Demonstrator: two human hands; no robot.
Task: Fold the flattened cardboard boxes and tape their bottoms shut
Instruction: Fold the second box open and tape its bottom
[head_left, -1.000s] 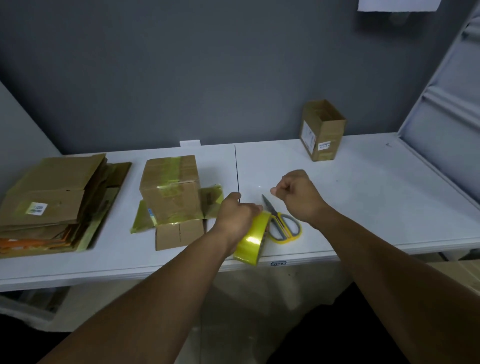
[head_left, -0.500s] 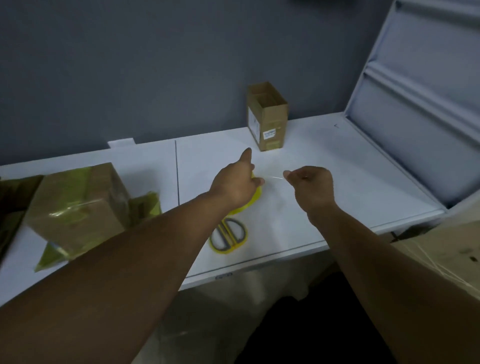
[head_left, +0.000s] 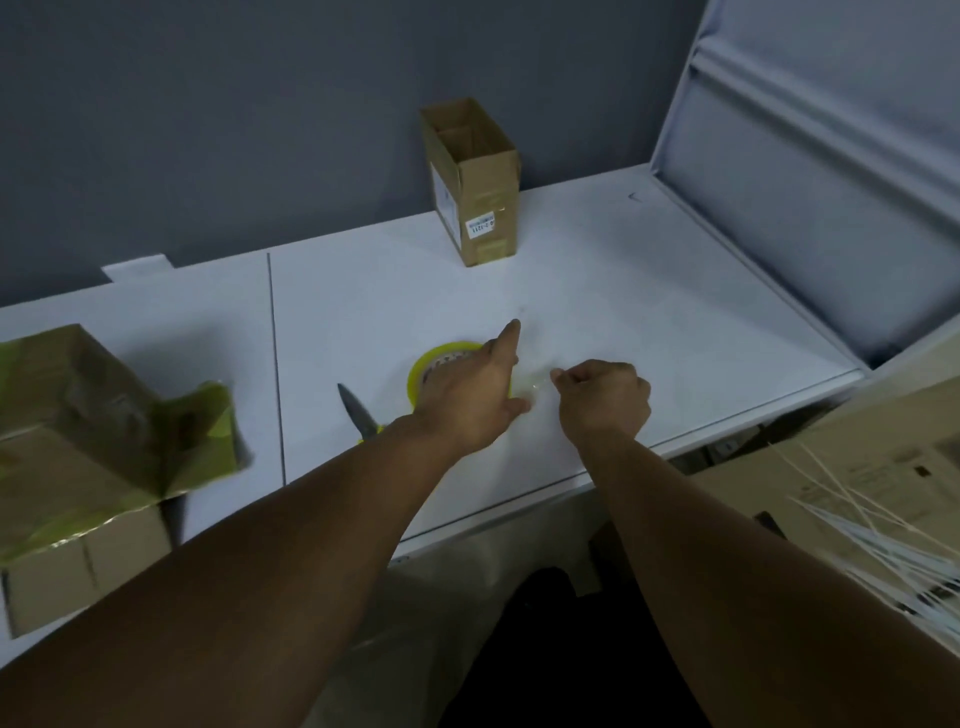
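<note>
Left hand (head_left: 470, 395): grips the tape roll (head_left: 422, 370) against the table (head_left: 649, 312), forefinger straight
Right hand (head_left: 605, 402): curled; pinches the tape end (head_left: 540, 382) just right of the roll (strip barely visible)
Box (head_left: 78, 441): near left, flaps loose
Advice: pull taut and level; cut with the scissors (head_left: 356, 410) just left

a white worktop (head_left: 623, 312) with a dark seam (head_left: 275, 364) meets a grey wall (head_left: 260, 130). a pale ribbed panel (head_left: 831, 182) rises at its right edge; white strips (head_left: 883, 530) lie over a large carton (head_left: 857, 457) below.
</note>
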